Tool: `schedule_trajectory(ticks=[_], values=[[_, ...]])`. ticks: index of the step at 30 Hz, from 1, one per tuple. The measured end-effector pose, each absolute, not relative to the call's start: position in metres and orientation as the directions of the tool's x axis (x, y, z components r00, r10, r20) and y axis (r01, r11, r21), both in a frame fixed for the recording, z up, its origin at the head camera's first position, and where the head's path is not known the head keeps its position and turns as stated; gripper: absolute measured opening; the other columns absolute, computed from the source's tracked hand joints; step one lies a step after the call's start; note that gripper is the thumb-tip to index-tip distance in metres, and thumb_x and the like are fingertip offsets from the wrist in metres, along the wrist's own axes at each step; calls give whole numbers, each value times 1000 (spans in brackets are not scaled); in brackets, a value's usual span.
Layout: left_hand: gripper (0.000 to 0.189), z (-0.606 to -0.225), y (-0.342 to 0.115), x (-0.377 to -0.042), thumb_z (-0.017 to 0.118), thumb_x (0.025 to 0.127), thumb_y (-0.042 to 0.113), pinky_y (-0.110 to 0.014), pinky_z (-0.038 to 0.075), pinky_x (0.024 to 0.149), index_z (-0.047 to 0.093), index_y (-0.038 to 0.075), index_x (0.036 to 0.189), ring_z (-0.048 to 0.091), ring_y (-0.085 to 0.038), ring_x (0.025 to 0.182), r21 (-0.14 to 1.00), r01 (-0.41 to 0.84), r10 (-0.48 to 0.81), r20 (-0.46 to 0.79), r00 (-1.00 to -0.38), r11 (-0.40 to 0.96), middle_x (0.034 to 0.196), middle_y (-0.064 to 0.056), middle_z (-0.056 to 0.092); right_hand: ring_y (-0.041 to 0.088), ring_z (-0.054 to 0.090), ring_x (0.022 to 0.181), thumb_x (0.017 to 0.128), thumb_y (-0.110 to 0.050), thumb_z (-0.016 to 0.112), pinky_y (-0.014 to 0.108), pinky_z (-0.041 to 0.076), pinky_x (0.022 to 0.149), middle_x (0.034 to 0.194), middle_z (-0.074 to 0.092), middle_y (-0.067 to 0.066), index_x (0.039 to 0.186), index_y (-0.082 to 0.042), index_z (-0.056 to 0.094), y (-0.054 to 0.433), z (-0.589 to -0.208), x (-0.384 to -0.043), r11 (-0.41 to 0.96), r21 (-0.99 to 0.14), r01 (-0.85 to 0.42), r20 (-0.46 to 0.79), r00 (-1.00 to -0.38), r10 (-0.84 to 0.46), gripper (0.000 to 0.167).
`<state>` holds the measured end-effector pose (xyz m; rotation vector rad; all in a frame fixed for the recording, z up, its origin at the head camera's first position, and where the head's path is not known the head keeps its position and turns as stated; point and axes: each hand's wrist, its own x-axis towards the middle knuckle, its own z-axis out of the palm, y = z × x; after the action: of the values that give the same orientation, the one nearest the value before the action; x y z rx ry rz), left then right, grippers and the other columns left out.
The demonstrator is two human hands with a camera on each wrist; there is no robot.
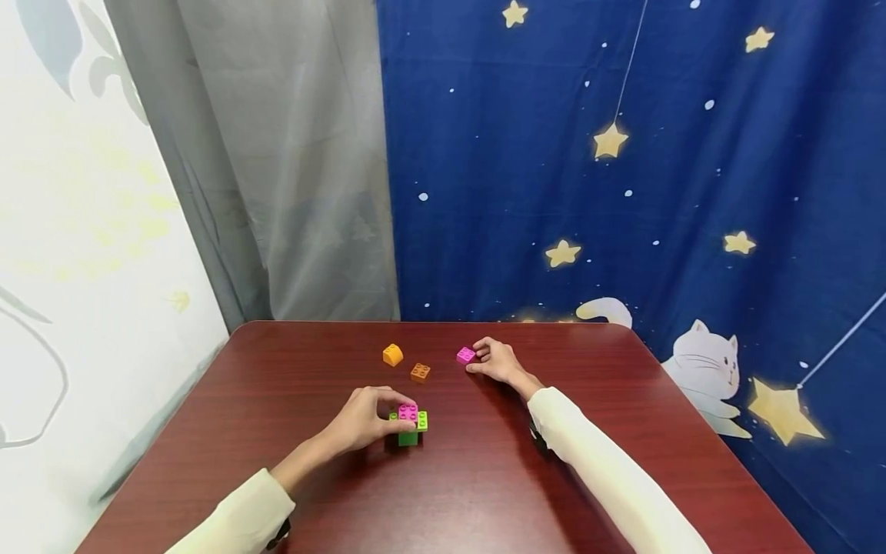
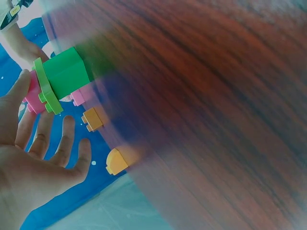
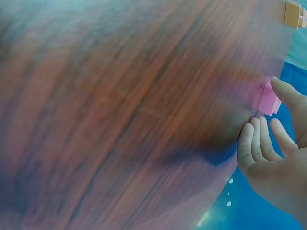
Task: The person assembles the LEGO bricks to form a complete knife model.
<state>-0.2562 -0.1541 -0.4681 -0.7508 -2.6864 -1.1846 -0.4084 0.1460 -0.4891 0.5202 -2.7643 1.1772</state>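
Observation:
In the head view, my left hand [image 1: 361,419] pinches the pink brick at the top of a small brick stack [image 2: 67,74], thumb on one side and fingertips on the other. Under that pink brick lies a wider light green plate [image 1: 422,420], and below it a darker green block [image 1: 408,438]. Farther back, my right hand [image 1: 497,361] reaches to a loose pink brick [image 1: 465,355]. Its thumb and fingers are spread apart, with the thumb tip right at the brick in the right wrist view.
An orange-brown brick [image 1: 420,372] and a yellow brick with a rounded top [image 1: 392,355] stand behind the stack on the dark red table [image 1: 484,492]. A blue curtain with stars [image 1: 498,192] hangs along the table's far edge, beside a grey one [image 1: 318,177].

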Motion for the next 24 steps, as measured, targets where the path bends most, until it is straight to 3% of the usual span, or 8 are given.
schedule_trajectory(ticks=[5, 12, 19, 24], values=[[30, -468, -153, -255, 90, 82, 35, -24, 54, 71, 80, 21, 107, 65, -16, 84, 669, 472, 389, 284, -876, 575, 97, 10, 74, 33, 72, 99, 80, -11, 90, 39, 58, 90, 110, 74, 20, 119, 7, 66, 142, -492, -414, 635, -676, -373, 235, -926, -294, 49], [30, -467, -153, -256, 90, 82, 35, -28, 56, 73, 81, 20, 107, 67, -18, 84, 671, 477, 390, 290, -874, 568, 98, 9, 74, 21, 73, 87, 79, -23, 91, 30, 58, 78, 105, 76, 12, 114, 0, 69, 142, -493, -421, 598, -655, -461, 287, -885, -367, 47], [31, -465, -153, -256, 90, 82, 36, -29, 56, 73, 80, 21, 108, 66, -16, 83, 670, 466, 389, 275, -879, 579, 99, 9, 74, 25, 73, 93, 80, -14, 90, 35, 58, 84, 112, 75, 15, 116, -1, 70, 132, -487, -415, 674, -630, -386, 204, -920, -336, 43], [31, -465, -154, -255, 90, 82, 35, -26, 55, 72, 80, 20, 108, 67, -20, 84, 677, 466, 395, 272, -878, 570, 98, 9, 74, 24, 70, 90, 81, -10, 89, 36, 57, 84, 107, 75, 13, 113, -3, 72, 129, -486, -409, 697, -602, -390, 197, -918, -343, 37]])
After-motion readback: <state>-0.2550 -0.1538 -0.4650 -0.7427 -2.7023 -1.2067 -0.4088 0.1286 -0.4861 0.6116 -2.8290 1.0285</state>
